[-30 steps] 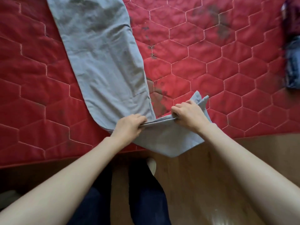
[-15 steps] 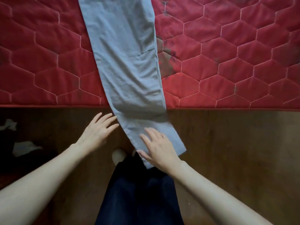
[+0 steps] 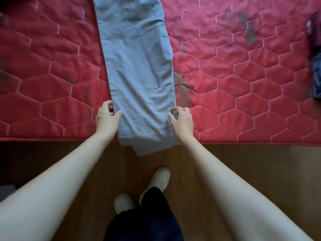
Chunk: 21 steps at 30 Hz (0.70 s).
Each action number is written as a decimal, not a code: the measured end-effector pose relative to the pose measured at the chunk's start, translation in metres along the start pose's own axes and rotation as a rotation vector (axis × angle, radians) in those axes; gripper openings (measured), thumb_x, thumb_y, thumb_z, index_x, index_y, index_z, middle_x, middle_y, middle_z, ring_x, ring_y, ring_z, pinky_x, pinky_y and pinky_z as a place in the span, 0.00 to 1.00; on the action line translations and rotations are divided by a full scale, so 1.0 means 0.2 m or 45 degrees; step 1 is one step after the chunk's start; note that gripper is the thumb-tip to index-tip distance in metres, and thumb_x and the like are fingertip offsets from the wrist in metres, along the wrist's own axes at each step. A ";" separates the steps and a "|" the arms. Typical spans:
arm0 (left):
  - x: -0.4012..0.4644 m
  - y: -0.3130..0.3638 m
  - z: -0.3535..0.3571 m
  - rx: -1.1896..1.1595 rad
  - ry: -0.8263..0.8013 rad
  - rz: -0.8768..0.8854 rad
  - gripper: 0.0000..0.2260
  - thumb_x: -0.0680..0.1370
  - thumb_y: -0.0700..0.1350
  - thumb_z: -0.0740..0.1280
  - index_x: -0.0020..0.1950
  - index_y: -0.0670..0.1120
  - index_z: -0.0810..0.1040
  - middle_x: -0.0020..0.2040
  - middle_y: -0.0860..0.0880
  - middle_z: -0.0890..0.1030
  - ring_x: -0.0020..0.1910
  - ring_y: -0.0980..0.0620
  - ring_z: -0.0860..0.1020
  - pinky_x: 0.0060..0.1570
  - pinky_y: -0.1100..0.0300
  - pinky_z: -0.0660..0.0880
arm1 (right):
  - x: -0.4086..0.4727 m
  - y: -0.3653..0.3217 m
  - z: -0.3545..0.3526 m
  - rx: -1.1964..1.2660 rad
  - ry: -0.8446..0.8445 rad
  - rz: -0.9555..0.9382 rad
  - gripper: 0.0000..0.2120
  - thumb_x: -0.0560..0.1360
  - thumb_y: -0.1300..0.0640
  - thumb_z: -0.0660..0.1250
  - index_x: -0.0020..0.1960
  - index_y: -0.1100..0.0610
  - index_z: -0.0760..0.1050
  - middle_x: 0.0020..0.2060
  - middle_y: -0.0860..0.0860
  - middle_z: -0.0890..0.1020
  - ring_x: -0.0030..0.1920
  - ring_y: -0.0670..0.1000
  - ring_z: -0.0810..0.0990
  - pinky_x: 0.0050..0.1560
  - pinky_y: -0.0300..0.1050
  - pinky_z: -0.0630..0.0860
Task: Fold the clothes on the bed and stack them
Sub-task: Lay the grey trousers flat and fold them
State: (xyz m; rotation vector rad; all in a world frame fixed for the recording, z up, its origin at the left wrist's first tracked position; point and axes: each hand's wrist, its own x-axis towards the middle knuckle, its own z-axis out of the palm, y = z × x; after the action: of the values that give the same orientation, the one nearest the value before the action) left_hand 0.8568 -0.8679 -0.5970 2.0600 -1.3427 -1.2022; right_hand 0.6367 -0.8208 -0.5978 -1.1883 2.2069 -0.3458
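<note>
1. Two hands flank one long blue-grey garment (image 3: pixel 139 66), probably trousers folded lengthwise; it lies on the red quilted bed (image 3: pixel 243 84), its near end hanging over the bed's edge above the wooden floor (image 3: pixel 243 171).
2. The left hand (image 3: pixel 107 119) grips the garment's left edge, fingers curled at the hem and thumb on the cloth.
3. The right hand (image 3: pixel 182 121) pinches the right edge, fingers bent over it.
4. Dark blurred clothes (image 3: pixel 315 66) sit at the bed's far right; pale shoes (image 3: pixel 160 180) stand on the floor.
</note>
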 end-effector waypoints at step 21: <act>-0.05 -0.10 0.08 0.010 0.036 -0.239 0.06 0.77 0.49 0.69 0.48 0.47 0.78 0.48 0.48 0.81 0.50 0.46 0.78 0.54 0.49 0.76 | 0.00 0.08 0.00 0.084 0.097 0.297 0.15 0.77 0.50 0.63 0.36 0.57 0.75 0.46 0.51 0.72 0.49 0.52 0.72 0.45 0.43 0.64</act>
State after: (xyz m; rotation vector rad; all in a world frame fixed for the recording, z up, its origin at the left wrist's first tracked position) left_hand 0.8520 -0.8478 -0.6149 2.2410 -1.1639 -1.2401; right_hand 0.6261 -0.8129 -0.6056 -0.8848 2.3510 -0.3686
